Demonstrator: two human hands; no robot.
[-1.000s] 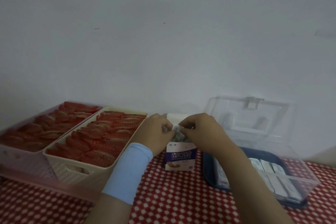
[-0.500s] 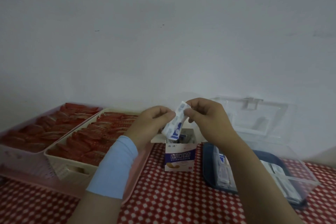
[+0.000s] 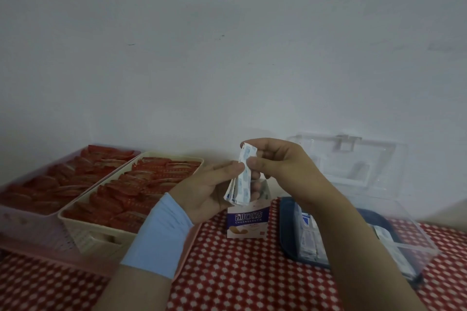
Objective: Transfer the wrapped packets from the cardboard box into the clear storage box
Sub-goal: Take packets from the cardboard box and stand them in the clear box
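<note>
Since packets (image 3: pixel 242 182) rose above cardboard box (image 3: pixel 247 222) | left hand (image 3: pixel 207 190) cups them | right hand (image 3: pixel 280 161) pinches top

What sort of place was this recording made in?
Probably a home or a small storeroom worktable, though that is uncertain: a red checked tablecloth against a bare white wall, a cream basket full of red sachets, and a clear storage box beside a small cardboard box.

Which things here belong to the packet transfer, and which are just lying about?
In the job: wrapped packets, pinched by left hand and right hand; cardboard box; clear storage box.
Lying about: cream basket, pink basket, their red sachets; checked tablecloth.
</note>
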